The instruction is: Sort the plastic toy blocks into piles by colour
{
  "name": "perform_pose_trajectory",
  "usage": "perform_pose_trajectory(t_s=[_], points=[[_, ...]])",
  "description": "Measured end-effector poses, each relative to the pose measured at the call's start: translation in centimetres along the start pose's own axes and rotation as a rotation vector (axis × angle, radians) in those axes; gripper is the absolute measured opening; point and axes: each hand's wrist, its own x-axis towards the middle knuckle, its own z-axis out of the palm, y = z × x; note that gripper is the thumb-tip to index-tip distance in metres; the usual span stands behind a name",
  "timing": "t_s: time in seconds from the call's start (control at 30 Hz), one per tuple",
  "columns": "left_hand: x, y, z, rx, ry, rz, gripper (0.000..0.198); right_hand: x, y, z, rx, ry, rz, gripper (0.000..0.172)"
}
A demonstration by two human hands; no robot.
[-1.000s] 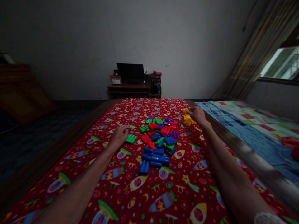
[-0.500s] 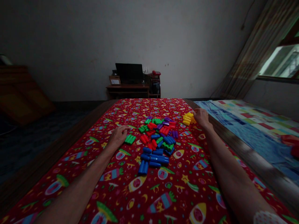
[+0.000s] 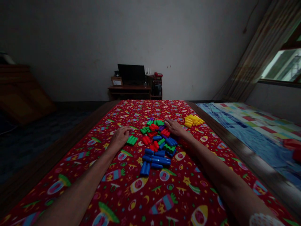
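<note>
My left hand (image 3: 121, 135) rests on the cloth at the left of the pile, its fingers loosely bent and apart with nothing visible in them. Right beside its fingertips lies a group of green plastic building blocks (image 3: 132, 140). My right hand (image 3: 174, 128) is over the far right of a mixed pile, fingers apart, covering some purple and red pieces. Below it are red blocks (image 3: 165, 133) and a purple block (image 3: 161, 127). Blue blocks (image 3: 162, 160) spread along the pile's near side. A heap of yellow blocks (image 3: 193, 120) sits farther right, apart from both hands.
A red patterned cloth (image 3: 113, 194) covers the long table with dark wooden edges (image 3: 225, 142). To the right is a bed with a blue and checked cover (image 3: 225, 122). A desk with a monitor (image 3: 131, 74) stands against the far wall.
My right hand has left the yellow heap and moved left to the mixed pile. More yellow blocks now show where it was. My left hand stays in place.
</note>
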Motion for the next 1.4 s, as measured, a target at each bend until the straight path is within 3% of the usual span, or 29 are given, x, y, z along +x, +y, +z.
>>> perform_pose_trajectory(t_s=[0.17,0.3,0.5,0.67,0.73,0.87,0.97,1.07,1.23,1.4], points=[[-0.1,0.5,-0.4,0.027,-0.015,-0.01,0.038,0.0,-1.9,0.0,0.258,-0.086,-0.055,0.052],[-0.2,0.8,-0.6,0.037,-0.015,-0.019,0.04,0.2,-3.4,-0.4,0.404,-0.108,-0.17,0.04],[-0.3,0.9,-0.6,-0.003,-0.03,0.019,0.039,-0.3,-4.4,-0.5,0.216,-0.135,-0.055,0.039],[-0.2,0.6,-0.4,-0.006,-0.027,0.011,0.039,-0.3,-4.6,-0.3,0.282,-0.152,-0.048,0.03],[-0.2,0.5,-0.5,-0.004,-0.029,0.006,0.039,-0.3,-4.4,0.0,0.306,-0.108,-0.039,0.027],[-0.3,0.6,-0.5,-0.01,-0.031,0.01,0.038,-0.5,-4.8,0.5,0.26,0.013,-0.118,0.037],[-0.3,0.8,-0.5,-0.006,-0.021,-0.016,0.04,-0.8,-5.7,0.7,0.282,-0.141,-0.284,0.046],[-0.3,1.0,-0.6,0.012,-0.03,-0.07,0.043,-1.0,-6.2,0.7,0.291,-0.219,-0.304,0.045],[-0.2,1.2,-0.7,0.033,-0.053,-0.095,0.044,-0.6,-5.7,-0.3,0.228,-0.072,-0.167,0.038],[-0.2,1.3,-0.8,0.028,-0.046,-0.061,0.041,-0.2,-3.9,-2.9,0.266,0.081,-0.08,0.028]])
